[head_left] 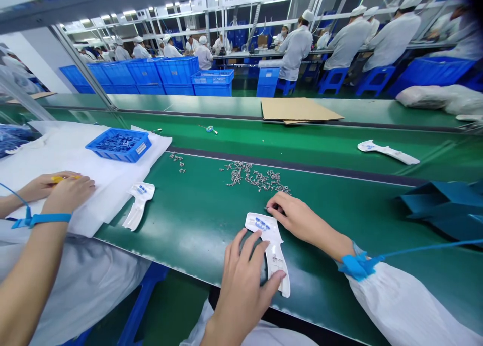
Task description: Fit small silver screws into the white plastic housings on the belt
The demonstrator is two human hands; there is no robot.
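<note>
A white plastic handle-shaped housing half [277, 258] with blue parts in its wide end lies on the green bench in front of me. My left hand [245, 275] holds it at the near side, fingertips on its left edge and thumb on its right. Just above its wide end, my right hand [290, 215] is closed in a pinch on a tiny metal part [266, 208], whose exact kind is too small to make out. A loose scatter of small metal parts [260, 179] lies beyond my right hand.
To the left, a co-worker's hands [68, 192] hold something yellow above white sheeting [56, 144]. A blue tray of small blue parts [138, 154], another white housing half [139, 205], and one on the conveyor belt [388, 151] are around. Cardboard [302, 109] lies behind; dark green folded material [445, 205] at right.
</note>
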